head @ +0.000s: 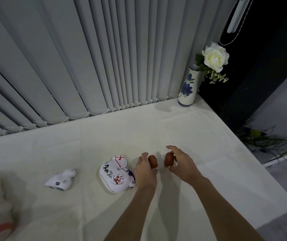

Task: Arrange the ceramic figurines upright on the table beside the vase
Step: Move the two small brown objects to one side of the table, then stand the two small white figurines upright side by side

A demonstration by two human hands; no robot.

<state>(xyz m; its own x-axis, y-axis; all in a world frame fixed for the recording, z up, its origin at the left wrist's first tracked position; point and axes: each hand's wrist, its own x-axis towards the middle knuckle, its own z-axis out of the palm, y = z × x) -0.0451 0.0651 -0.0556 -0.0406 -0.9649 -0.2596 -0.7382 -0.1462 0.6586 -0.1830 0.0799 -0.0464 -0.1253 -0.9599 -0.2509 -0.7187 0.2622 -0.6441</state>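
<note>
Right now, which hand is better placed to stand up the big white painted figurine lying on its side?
Left, probably. The left hand is right beside the white painted figurine, which lies tipped over. The right hand is farther off, toward the vase. Both hands are on small brown figurines, so the left would need to let go first.

Your tabletop is covered in matt cream cloth, faintly creased. At your two o'clock, the vase looks like glazed ceramic, smooth and slightly glossy, with blue painted flowers; its white rose looks like soft fabric. The large white figurine and the small white figurine at your nine o'clock show a shiny painted glaze. The two brown figurines by your hands look smooth, terracotta-like and duller. The grey blinds appear matt fabric.
</note>
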